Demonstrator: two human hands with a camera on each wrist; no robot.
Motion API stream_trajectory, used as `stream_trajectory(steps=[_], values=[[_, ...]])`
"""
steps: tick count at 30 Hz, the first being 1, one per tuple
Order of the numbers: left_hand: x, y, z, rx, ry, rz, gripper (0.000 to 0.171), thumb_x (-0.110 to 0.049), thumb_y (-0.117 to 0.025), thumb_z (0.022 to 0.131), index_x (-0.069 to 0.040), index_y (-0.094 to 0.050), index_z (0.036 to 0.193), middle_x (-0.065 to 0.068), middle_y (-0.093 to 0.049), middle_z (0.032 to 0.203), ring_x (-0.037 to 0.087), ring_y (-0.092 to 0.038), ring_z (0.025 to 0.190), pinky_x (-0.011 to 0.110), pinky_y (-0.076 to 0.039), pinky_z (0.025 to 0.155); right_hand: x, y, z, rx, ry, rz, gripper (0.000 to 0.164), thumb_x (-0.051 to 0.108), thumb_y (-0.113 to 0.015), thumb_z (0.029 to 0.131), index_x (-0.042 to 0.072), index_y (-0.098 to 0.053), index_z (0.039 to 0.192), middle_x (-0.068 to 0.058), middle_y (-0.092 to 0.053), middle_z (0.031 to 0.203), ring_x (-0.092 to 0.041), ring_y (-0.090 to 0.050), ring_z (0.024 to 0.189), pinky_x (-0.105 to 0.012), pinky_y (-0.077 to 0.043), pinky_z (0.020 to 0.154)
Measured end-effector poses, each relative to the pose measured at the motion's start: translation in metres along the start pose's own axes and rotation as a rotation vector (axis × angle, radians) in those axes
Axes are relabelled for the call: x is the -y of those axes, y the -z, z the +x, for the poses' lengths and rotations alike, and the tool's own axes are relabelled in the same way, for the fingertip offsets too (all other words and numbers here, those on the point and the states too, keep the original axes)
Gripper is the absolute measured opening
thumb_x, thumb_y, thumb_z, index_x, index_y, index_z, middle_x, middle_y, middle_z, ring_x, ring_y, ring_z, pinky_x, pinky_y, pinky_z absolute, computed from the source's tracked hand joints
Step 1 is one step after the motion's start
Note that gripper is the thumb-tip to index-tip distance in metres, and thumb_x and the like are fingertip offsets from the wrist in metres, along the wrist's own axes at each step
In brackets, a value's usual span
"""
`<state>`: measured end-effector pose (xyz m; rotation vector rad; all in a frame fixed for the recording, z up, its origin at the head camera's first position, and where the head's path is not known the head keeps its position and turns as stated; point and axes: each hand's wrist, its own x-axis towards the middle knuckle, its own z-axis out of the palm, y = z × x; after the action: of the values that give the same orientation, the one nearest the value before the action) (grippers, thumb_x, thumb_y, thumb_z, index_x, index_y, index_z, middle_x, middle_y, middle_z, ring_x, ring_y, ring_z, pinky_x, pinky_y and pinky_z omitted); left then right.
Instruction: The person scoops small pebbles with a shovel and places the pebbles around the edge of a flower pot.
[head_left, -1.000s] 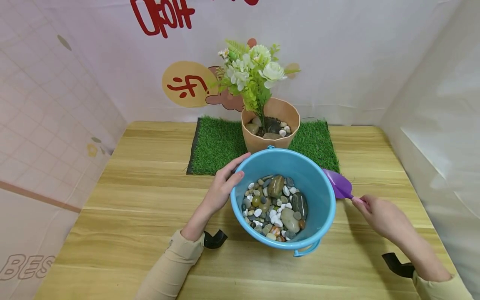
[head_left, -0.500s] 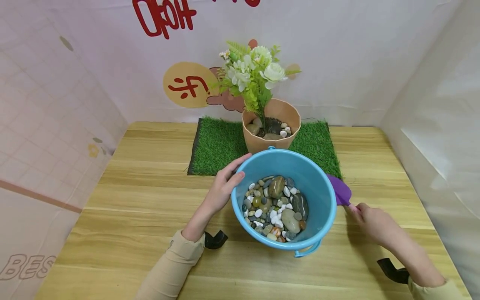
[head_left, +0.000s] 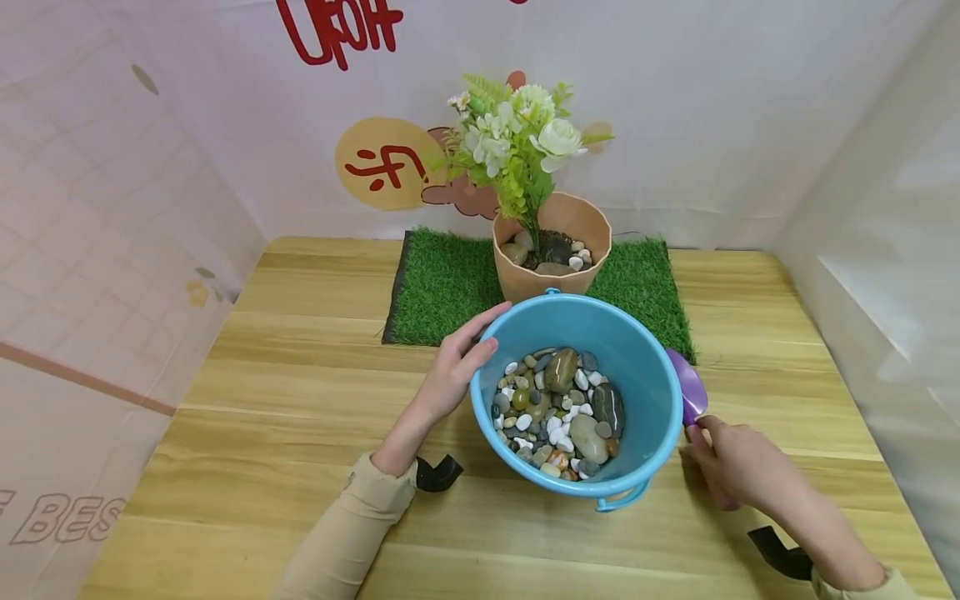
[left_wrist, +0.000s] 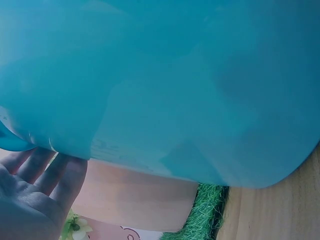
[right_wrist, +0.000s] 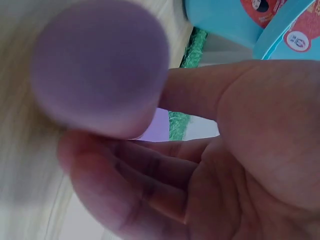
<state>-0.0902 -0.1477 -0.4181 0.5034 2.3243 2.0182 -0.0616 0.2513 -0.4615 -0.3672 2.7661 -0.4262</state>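
A light-blue bucket (head_left: 577,479) of wet stones (head_left: 558,417) stands in the middle of the table. At its left rim is my left hand (head_left: 450,371), thumb over the edge and fingers spread along the outer wall. The left wrist view has those fingers (left_wrist: 72,180) touching the bucket's side. My right hand (head_left: 746,462), right of the bucket, holds a garden trowel with a purple blade (head_left: 688,387) and a pink handle. The blade points away, close beside the bucket wall. Up close in the right wrist view, the blurred handle end (right_wrist: 102,65) lies between thumb and fingers.
Behind the bucket, a peach flowerpot (head_left: 517,279) holds white artificial flowers (head_left: 517,133) and some stones. It stands on a green turf mat (head_left: 442,283). The bucket's small blue lug (head_left: 626,497) juts out at the front. Fabric walls (head_left: 697,125) enclose the wooden table (head_left: 300,350).
My right hand has shifted left and down, turning the trowel more upright in the head view, so its handle now shows below. The left hand keeps its place on the bucket. The view has shifted slightly.
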Motion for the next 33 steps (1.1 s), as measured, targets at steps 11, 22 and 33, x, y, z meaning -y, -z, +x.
stream_trajectory(steps=[11,22,33], values=[[-0.001,0.002,-0.003,-0.001,0.012,0.002,0.056,-0.021,-0.046,0.105,-0.008,-0.044,0.160,0.025,-0.058,0.150,0.046,-0.062,0.134,0.057,-0.062,0.101,0.005,-0.003,0.000,-0.002,-0.006,0.018,0.025,0.025,-0.062,0.104,0.001,-0.062,0.104,0.002,-0.057,0.062,-0.014,-0.053,0.057,-0.029,-0.043,0.052],[-0.006,0.011,0.006,0.006,-0.048,0.102,0.051,-0.023,-0.042,0.112,-0.002,-0.043,0.159,0.023,-0.058,0.153,0.042,-0.062,0.137,0.053,-0.060,0.109,0.004,0.040,0.020,-0.293,0.032,0.019,0.062,0.035,-0.061,0.106,-0.010,-0.049,0.148,-0.039,-0.062,0.130,-0.058,-0.067,0.103,-0.067,-0.059,0.074],[-0.008,0.039,0.056,-0.223,0.028,0.205,0.049,-0.030,-0.042,0.114,-0.010,-0.046,0.159,0.013,-0.058,0.157,0.030,-0.060,0.141,0.050,-0.059,0.110,0.020,0.087,0.086,-0.362,0.102,0.251,0.068,0.044,-0.048,0.110,-0.004,-0.039,0.159,-0.038,-0.047,0.152,-0.058,-0.056,0.128,-0.070,-0.056,0.099]])
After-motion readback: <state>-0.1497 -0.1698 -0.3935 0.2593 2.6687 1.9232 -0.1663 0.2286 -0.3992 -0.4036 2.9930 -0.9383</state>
